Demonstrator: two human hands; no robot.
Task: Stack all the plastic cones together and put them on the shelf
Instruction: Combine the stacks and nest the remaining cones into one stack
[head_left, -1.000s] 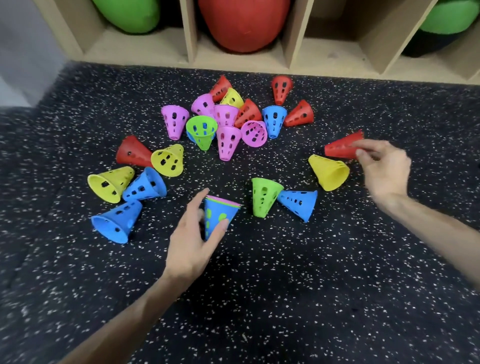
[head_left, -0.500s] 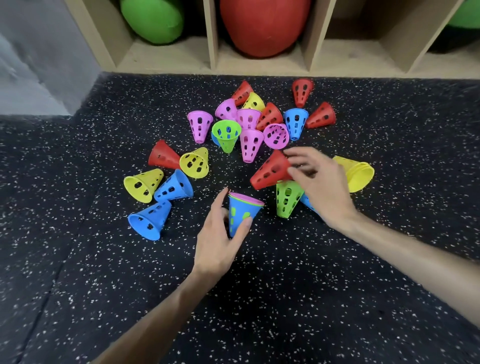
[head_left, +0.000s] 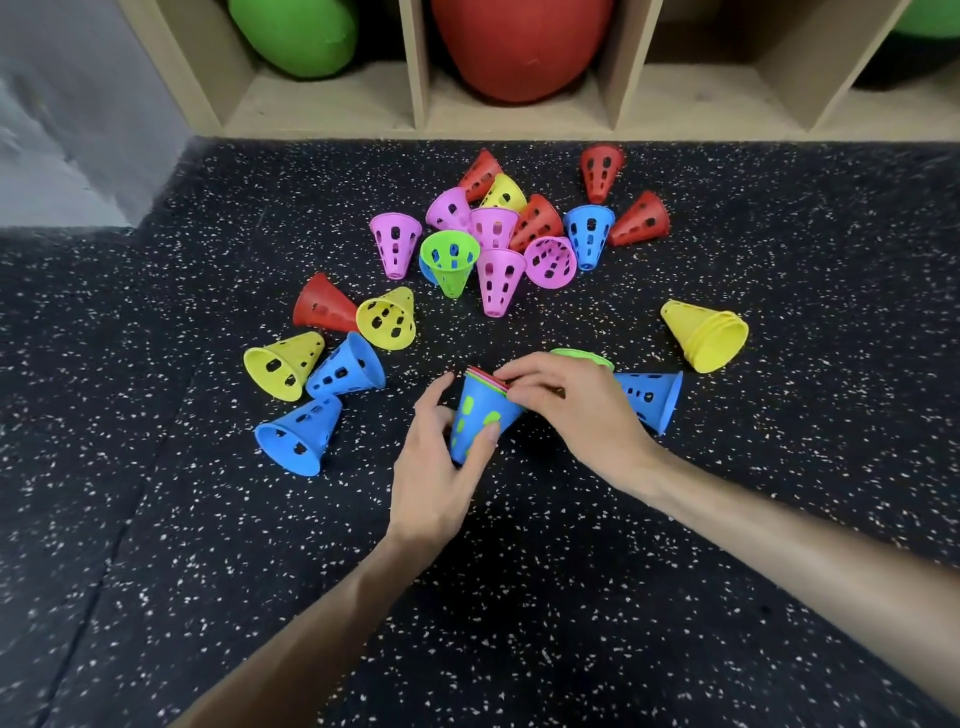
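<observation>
A small stack of nested cones (head_left: 480, 413), blue on the outside with pink and red rims showing at its top, stands wide end up on the floor. My left hand (head_left: 434, 467) grips its lower body. My right hand (head_left: 569, 402) pinches the red rim at the top of the stack. Several loose red, pink, yellow, blue and green cones lie scattered on the dark speckled floor, with a cluster (head_left: 498, 239) further back. A green cone (head_left: 582, 356) is mostly hidden behind my right hand, and a blue cone (head_left: 649, 397) lies beside it.
A wooden shelf (head_left: 519, 117) with open compartments runs along the back at floor level, holding a green ball (head_left: 296, 34) and a red ball (head_left: 519, 44). Nested yellow cones (head_left: 706, 335) lie at the right. Blue and yellow cones (head_left: 311, 384) lie at the left.
My right hand carried a red cone from the right side over to the stack and set it into the top. My left hand has kept hold of the stack.
</observation>
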